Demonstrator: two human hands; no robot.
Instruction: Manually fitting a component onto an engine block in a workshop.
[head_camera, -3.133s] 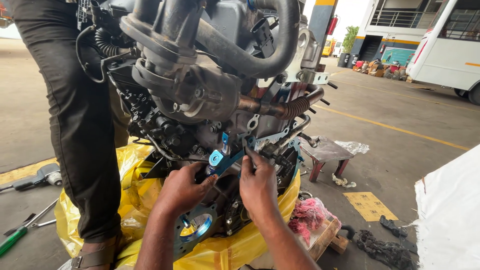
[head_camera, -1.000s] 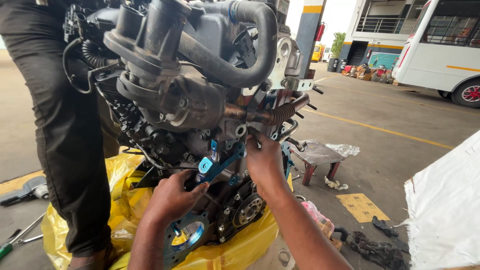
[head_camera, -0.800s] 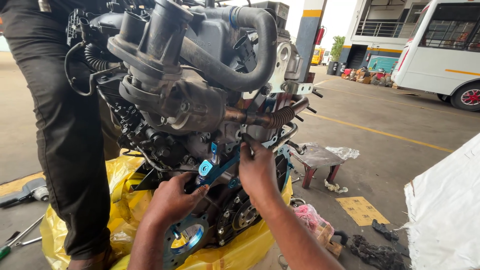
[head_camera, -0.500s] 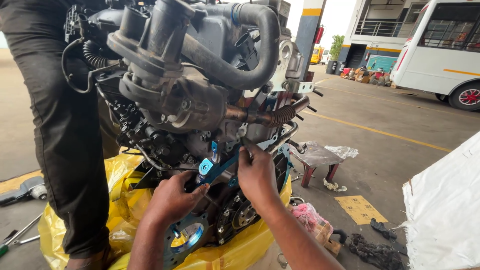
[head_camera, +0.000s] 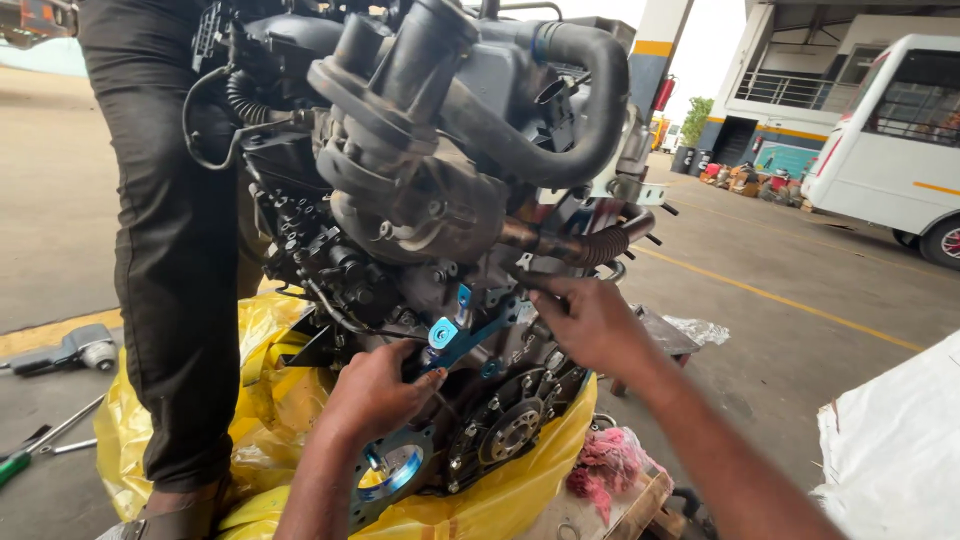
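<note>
A large dark engine (head_camera: 420, 200) stands tilted on yellow plastic sheeting (head_camera: 270, 420). A thin blue gasket (head_camera: 470, 335) lies against its lower face, with a round blue opening (head_camera: 395, 470) lower down. My left hand (head_camera: 375, 390) pinches the gasket's lower left part near a blue tab (head_camera: 442, 332). My right hand (head_camera: 590, 320) presses fingers against the engine at the gasket's upper right end, beside a ribbed metal pipe (head_camera: 600, 245). A bolted round pulley (head_camera: 510, 430) sits below my hands.
Another person in dark trousers (head_camera: 180, 250) stands close at the engine's left. An impact wrench (head_camera: 65, 350) and hand tools (head_camera: 45, 440) lie on the floor at left. A pink rag (head_camera: 605, 465), a small stool (head_camera: 665, 335), white sheeting (head_camera: 895, 450) and a white bus (head_camera: 895, 140) are at right.
My right hand has shifted right and up along the gasket to its upper end. My left hand keeps its hold on the lower part. The view has drifted slightly.
</note>
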